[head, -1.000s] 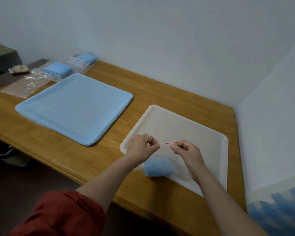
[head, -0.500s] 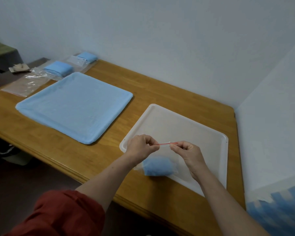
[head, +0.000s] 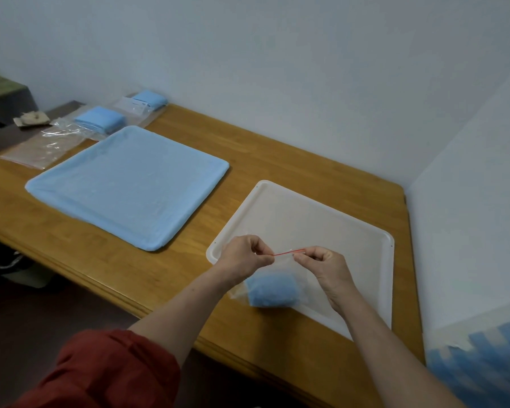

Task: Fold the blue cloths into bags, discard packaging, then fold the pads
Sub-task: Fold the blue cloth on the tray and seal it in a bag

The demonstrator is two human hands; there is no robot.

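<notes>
Head view: left hand (head: 243,257) and right hand (head: 324,265) are close together over the near part of the white tray (head: 321,213), forearms reaching in from below, each pinching one end of the red zip strip (head: 289,253) atop a clear bag (head: 292,269). The bag's lower end rests at the tray's near edge, with a folded blue cloth (head: 273,291) inside at the bottom. Left of the tray, a blue pad (head: 130,184) lies flat on the wooden table (head: 277,160); beyond it, a folded blue stack (head: 99,119) sits among clear packaging (head: 42,145)
</notes>
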